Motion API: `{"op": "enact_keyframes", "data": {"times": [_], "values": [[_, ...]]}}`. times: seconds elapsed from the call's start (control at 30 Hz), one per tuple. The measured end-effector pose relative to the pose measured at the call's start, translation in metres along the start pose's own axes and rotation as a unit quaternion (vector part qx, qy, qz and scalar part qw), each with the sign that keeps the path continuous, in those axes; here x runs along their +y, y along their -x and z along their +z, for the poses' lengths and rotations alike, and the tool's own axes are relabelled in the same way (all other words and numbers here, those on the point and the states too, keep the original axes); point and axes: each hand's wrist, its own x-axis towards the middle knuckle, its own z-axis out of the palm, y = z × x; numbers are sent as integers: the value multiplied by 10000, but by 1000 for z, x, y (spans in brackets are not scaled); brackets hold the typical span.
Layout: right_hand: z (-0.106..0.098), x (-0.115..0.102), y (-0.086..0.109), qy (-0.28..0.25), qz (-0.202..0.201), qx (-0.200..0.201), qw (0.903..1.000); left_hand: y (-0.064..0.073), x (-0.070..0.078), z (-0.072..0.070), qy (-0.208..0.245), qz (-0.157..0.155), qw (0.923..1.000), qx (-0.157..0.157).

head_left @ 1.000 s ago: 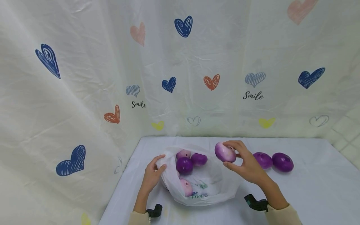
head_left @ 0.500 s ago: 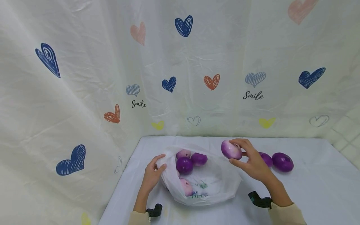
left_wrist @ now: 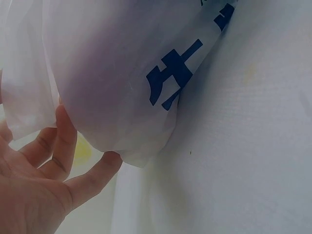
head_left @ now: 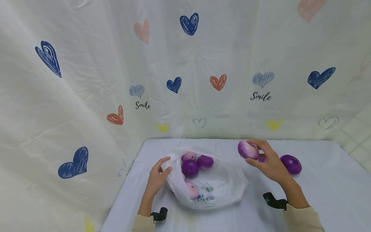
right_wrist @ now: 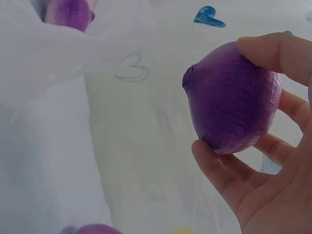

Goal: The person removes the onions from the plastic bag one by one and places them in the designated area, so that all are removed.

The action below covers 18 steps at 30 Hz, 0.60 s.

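My right hand (head_left: 272, 166) holds a purple-and-white onion (head_left: 247, 149) above the table, right of a white plastic bag (head_left: 215, 203). In the right wrist view, thumb and fingers grip this onion (right_wrist: 234, 100) from opposite sides. My left hand (head_left: 156, 180) pinches the left edge of the bag's mouth. The left wrist view has the thumb against the bag (left_wrist: 117, 117), which carries blue print. Several onions lie inside it, among them a dark purple onion (head_left: 190, 168) and a pale pink onion (head_left: 192, 190).
On the table at right lies a dark purple onion (head_left: 291, 164). Beside it, another onion (head_left: 262, 158) is mostly hidden behind my right hand. A heart-printed curtain (head_left: 203, 64) hangs behind the table (head_left: 327, 193) and along its left side.
My right hand has moved right and slightly up, carrying the onion away from the bag toward the onions on the table. My left hand keeps its place on the bag.
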Motion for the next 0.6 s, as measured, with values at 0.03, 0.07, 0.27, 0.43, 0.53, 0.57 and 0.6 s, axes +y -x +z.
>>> {"op": "enact_keyframes", "data": {"times": [0.03,0.07,0.27,0.43,0.53,0.57,0.6], "values": [[-3,2,1,18,19,-6,10000,0,0,0,12,-4,10000,-13],[-5,4,3,17,46,-7,10000,0,1,0,25,-7,10000,-22],[-21,15,19,365,315,-67,9988,0,3,0,3,-30,10000,-43],[-29,24,34,700,450,-24,9965,-1,3,-1,16,1,10000,-36],[-31,29,42,648,484,-41,9967,0,2,-1,51,6,10000,-27],[-32,31,45,632,511,-58,9967,0,1,-1,57,4,10000,-22],[-32,33,48,600,531,-69,9968,0,1,-1,54,-3,10000,-19]]}}
